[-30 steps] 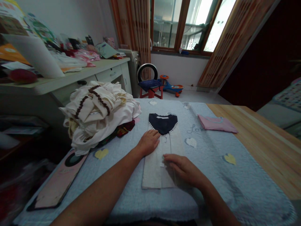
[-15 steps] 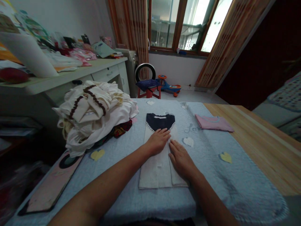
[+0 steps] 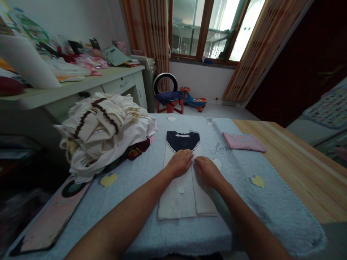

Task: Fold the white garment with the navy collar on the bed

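A white shirt (image 3: 172, 202) with a dark navy collar and a dotted trim lies face up in front of me, its sides folded into a narrow strip. My left hand (image 3: 179, 163) rests on the shirt just under the collar, fingers side by side and slightly bent, gripping nothing. Close beside it, my right hand (image 3: 207, 170) is raised a little, with bent fingers drawn together at the inner edge of the folded right side. The fabric under its fingertips is mostly hidden.
A heap of white clothes (image 3: 130, 139) is on the left of the blue blanket (image 3: 238, 202), above a pink flat board (image 3: 51, 224). A folded pink garment (image 3: 244, 142) lies at the right, near the wooden tabletop (image 3: 292, 159). A cluttered desk (image 3: 108, 77) stands at the left.
My right hand has gone from lying flat to bent fingers, its wrist lifted off the shirt. My left fingers have curled slightly in place. The view has shifted a little.
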{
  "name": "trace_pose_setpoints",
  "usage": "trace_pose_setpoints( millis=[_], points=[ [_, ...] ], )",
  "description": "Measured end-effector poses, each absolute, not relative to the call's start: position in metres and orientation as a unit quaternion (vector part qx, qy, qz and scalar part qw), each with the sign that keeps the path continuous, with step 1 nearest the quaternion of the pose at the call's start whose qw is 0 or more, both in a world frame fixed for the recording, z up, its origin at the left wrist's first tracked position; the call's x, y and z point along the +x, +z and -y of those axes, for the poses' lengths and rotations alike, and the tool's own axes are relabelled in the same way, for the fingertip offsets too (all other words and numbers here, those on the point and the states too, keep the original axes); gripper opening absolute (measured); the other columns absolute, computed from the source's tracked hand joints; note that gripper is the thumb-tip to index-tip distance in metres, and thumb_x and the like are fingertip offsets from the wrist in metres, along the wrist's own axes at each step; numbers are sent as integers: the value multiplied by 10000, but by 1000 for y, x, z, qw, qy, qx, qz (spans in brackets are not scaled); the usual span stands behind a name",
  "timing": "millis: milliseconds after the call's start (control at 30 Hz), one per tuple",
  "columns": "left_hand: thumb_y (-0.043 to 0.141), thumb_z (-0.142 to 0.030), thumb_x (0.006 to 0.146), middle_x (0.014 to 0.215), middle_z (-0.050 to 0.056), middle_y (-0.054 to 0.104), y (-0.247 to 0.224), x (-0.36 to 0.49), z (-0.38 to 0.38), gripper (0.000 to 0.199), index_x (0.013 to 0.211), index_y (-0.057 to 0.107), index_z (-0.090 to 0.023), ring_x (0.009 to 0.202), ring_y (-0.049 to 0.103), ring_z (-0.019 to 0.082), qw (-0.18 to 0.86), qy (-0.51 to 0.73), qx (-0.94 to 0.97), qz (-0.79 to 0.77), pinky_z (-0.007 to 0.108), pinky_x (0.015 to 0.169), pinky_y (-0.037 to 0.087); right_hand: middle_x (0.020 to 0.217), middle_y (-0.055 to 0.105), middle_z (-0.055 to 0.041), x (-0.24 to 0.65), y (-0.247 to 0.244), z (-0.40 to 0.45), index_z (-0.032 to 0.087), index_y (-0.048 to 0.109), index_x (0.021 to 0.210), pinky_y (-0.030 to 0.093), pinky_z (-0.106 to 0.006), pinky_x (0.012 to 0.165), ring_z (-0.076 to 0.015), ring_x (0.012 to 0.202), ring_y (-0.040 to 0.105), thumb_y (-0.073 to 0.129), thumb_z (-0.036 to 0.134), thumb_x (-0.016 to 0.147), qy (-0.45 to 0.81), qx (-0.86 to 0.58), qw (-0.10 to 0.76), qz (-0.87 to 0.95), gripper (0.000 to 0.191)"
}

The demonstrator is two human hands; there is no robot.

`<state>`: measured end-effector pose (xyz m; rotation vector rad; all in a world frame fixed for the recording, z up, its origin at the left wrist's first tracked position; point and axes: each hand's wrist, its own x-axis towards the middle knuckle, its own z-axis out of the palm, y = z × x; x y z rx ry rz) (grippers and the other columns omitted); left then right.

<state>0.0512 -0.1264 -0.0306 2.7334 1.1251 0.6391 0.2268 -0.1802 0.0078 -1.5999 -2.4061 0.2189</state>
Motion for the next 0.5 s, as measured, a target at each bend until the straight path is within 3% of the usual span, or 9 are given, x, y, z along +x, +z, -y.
trace_pose_setpoints(
  millis=[100,167,500],
  points=[
    [530,-203,942,1335,107,618,-28,50,127,286,1217,597,-165,1272,545,224,52,223,899,-373,402,1109,413,1417,547,-165,227,-6,163,105,543,1338,364,-382,1116,-244,1314,495,411,166,941,36,-570,138,809,423],
    [528,-188,938,1321,109,625,-28,50,127,275,1199,609,-160,1259,553,226,51,226,898,-374,402,1101,423,1505,456,-175,227,-16,157,91,479,1408,302,-443,1163,-267,1401,402,418,226,959,31,-585,127,800,473],
    [500,-146,939,1300,105,640,-25,51,128,274,1184,622,-162,1237,567,212,68,226,892,-386,398,1086,436,1611,274,-148,226,-16,174,138,382,1510,225,-460,1192,-277,1495,229,410,362,987,54,-583,53,809,570]
  ],
)
